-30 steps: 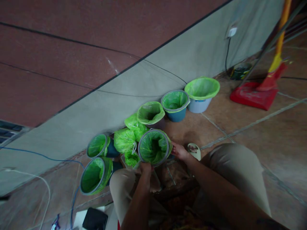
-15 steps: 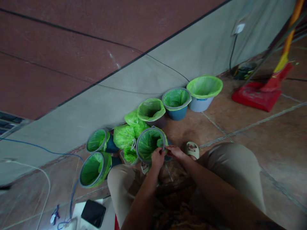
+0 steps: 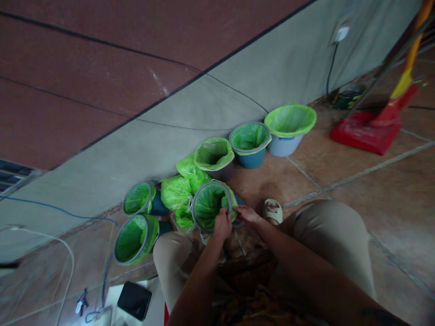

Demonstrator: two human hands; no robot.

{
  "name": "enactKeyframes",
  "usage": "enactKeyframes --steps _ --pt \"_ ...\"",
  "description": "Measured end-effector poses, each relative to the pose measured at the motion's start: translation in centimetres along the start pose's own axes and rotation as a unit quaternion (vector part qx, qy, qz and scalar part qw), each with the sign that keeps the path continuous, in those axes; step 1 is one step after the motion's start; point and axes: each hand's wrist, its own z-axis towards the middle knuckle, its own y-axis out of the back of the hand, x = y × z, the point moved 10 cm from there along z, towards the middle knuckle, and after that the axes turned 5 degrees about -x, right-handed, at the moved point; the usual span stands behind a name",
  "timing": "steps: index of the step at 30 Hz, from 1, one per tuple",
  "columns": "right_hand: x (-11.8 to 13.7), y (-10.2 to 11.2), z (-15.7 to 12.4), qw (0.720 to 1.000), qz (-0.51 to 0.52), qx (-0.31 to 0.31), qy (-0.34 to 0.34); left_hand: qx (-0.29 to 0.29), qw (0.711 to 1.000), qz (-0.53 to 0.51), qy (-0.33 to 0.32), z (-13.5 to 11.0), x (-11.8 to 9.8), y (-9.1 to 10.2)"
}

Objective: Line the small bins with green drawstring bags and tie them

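In the head view, a trash bin [image 3: 196,213] with a grey rim leans between my knees, lined with a green bin liner [image 3: 208,209]. My left hand [image 3: 223,225] is closed at the near right part of the rim, fingers over the edge of the bin. Just to its right, my right hand [image 3: 248,215] pinches the liner where it folds over the outside of the rim. My fingertips partly hide the liner's edge there.
Lined bins line the wall: a dark one [image 3: 222,173], a blue one [image 3: 252,159] and a pale one [image 3: 285,146]. Tied green bags [image 3: 176,192] sit left of my bin, beside two tipped lined bins [image 3: 162,203]. A red dustpan [image 3: 365,133] stands right; a phone [image 3: 134,300] lies lower left.
Both hands stay at the bin's rim with small finger movements. The bin tips very slightly to the left. The view shifts a little.
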Motion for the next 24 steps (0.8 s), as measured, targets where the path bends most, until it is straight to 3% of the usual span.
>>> enactKeyframes --steps 4,10,14,18,21,24 --pt "-0.2 0.1 0.0 0.999 0.031 -0.005 -0.019 0.003 0.993 -0.117 0.012 0.7 0.9 0.0" --pt "0.0 -0.2 -0.1 0.998 0.056 0.002 -0.023 0.013 0.957 -0.287 0.038 1.3 1.8 -0.6" --pt "0.4 -1.0 -0.5 0.998 0.059 0.03 -0.022 0.062 0.889 -0.444 0.097 0.9 1.8 -1.4" --pt "0.8 -1.0 -0.6 0.997 0.066 0.028 -0.019 0.092 0.834 -0.522 0.154 0.7 1.8 -1.3" --pt "1.1 -0.6 -0.5 0.997 0.074 0.015 -0.015 0.079 0.832 -0.512 0.198 0.9 2.5 -1.0" --pt "1.4 -0.6 -0.7 0.997 0.069 0.014 -0.009 0.077 0.855 -0.461 0.224 1.1 3.2 -1.1"
